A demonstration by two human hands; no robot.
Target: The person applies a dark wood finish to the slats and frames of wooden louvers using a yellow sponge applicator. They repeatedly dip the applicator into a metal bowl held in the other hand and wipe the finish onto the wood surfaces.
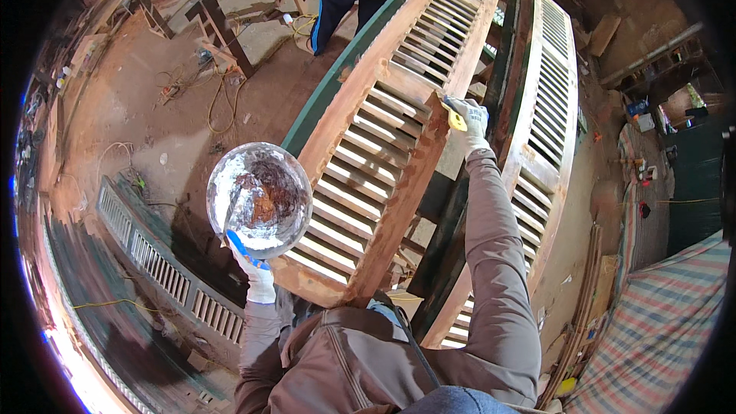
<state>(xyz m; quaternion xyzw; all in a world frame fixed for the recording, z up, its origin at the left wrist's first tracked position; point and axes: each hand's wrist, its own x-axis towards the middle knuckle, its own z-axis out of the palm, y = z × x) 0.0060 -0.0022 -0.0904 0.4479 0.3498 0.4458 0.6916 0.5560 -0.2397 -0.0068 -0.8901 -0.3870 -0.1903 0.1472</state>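
Left grip (254, 270) clasps silvery bowl (303, 211); right grip (472, 120) wraps yellow-handled tool (457, 119).

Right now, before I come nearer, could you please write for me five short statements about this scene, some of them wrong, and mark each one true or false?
1. The left hand holds a round metal bowl. True.
2. The metal bowl stands on the ground. False: the left hand holds it up.
3. The right hand holds a yellow-handled tool. True.
4. The right hand is bare. False: it wears a pale glove.
5. To the right of the slatted panel at the right hand, there is a second slatted panel. True.
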